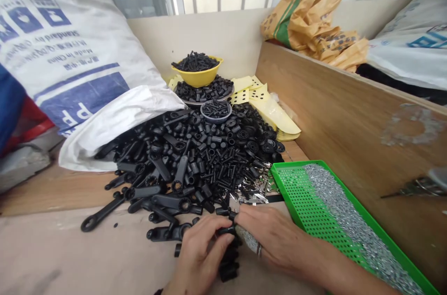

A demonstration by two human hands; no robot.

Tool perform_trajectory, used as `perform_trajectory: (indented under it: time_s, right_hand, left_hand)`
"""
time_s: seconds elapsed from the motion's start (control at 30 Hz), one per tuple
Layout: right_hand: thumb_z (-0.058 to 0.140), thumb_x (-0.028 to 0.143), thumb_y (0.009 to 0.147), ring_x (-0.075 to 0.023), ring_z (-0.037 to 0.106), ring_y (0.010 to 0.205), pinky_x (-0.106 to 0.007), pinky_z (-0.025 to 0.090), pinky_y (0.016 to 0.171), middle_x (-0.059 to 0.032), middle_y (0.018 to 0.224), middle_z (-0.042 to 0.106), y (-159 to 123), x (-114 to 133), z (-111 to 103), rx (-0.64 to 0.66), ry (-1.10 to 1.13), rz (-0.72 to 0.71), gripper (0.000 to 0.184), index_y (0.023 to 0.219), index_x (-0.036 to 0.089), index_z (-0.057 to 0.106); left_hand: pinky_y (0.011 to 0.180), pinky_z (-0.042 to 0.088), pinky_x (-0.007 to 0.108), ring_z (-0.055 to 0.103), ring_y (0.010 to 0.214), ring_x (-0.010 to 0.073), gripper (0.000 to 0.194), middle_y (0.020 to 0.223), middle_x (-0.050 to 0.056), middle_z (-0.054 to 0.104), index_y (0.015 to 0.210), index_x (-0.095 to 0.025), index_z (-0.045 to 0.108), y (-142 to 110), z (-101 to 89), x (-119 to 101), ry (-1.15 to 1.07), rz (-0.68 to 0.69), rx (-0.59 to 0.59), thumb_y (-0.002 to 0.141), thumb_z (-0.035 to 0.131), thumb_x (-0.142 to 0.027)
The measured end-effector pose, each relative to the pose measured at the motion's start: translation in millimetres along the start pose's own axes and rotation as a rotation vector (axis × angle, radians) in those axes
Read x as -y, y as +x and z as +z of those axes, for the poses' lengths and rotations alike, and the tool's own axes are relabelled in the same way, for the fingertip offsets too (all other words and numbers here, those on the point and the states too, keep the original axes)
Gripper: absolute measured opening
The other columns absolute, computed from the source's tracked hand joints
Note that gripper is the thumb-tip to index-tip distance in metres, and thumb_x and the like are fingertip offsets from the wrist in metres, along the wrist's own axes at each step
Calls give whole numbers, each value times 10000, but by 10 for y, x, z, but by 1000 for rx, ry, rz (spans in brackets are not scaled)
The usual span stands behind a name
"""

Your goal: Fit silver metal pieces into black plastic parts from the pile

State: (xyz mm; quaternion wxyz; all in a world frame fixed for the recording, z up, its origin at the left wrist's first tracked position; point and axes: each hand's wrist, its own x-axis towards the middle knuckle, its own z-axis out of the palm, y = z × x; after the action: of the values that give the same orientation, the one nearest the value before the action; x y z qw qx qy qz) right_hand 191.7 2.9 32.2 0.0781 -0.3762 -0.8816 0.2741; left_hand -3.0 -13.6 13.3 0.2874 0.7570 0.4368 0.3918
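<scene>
At the near edge of the pile, my left hand [200,248] pinches a small black plastic part [226,230] between thumb and fingers. My right hand [270,232] is closed right beside it, its fingertips meeting the same spot. Under its palm shows a mottled grey piece [247,240] with a metal band at one end; what it is I cannot make out. Short black tubes [228,271] lie beneath my hands. Just beyond them spreads a heap of black crank-like arms [180,171], black screws [223,164] and small shiny metal pieces [249,190].
A green perforated tray [296,197] holds small silvery pieces [345,220] at right, beside a wooden board [331,95]. Behind the heap stand a yellow bowl [199,77], a clear cup [216,119] and yellow cards [275,111]. A white sack [87,43] leans at left.
</scene>
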Motion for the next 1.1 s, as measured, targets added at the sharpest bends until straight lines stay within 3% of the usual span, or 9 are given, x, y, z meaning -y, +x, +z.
perform_trajectory:
  time_s: [0.17, 0.3, 0.43, 0.6, 0.77, 0.93, 1.1]
  right_hand:
    - [358, -2, 708, -201, 578, 882, -321, 467, 798, -81, 940, 621, -44, 91, 51, -50, 236, 13, 359, 977, 168, 524]
    - [351, -2, 706, -220, 592, 903, -323, 460, 807, -103, 950, 637, -34, 178, 178, -58, 302, 100, 357, 974, 146, 536]
    - [356, -7, 680, -246, 583, 981, -365, 435, 855, -115, 1045, 640, -2, 179, 201, 8, 230, 193, 438, 1041, 144, 553]
    - [355, -31, 680, -201, 576, 942, -307, 421, 805, -64, 1043, 632, 52, -61, 37, -131, 85, 200, 504, 1097, 192, 529]
    - [384, -42, 651, -210, 574, 894, -300, 408, 745, -63, 967, 595, 147, -282, 14, -51, -177, 204, 477, 1040, 173, 558]
    - [417, 2, 719, -199, 607, 845, -276, 416, 689, -63, 981, 611, 329, -137, -3, 60, -291, 177, 345, 968, 167, 589]
    - [458, 23, 695, -225, 629, 812, -286, 415, 650, -100, 965, 645, 518, -10, -11, 78, -337, 211, 282, 897, 141, 615]
  left_hand:
    - [747, 528, 226, 681, 816, 163, 262, 876, 29, 723, 985, -229, 613, -70, 40, -38, -51, 176, -59, 813, 572, -35]
    - [724, 537, 256, 680, 815, 180, 294, 909, 52, 709, 979, -235, 583, -188, 95, 6, 0, 219, -108, 800, 547, -4]
    - [692, 542, 255, 673, 779, 183, 245, 868, 52, 706, 975, -220, 577, -222, 81, 78, 97, 189, -85, 815, 542, -38]
    - [675, 524, 272, 629, 747, 180, 140, 819, 29, 682, 915, -216, 590, -175, 46, 190, 227, 44, -49, 847, 532, -107]
    - [698, 525, 308, 616, 777, 193, 200, 897, 62, 684, 877, -202, 592, -139, 122, 303, 347, 117, -16, 860, 450, -62]
    - [699, 541, 301, 632, 811, 200, 219, 940, 78, 664, 843, -193, 605, -141, 153, 325, 425, 150, -16, 854, 437, -52]
    - [735, 532, 305, 618, 847, 201, 178, 927, 77, 645, 912, -185, 603, -129, 4, 329, 403, 145, -54, 866, 454, -97]
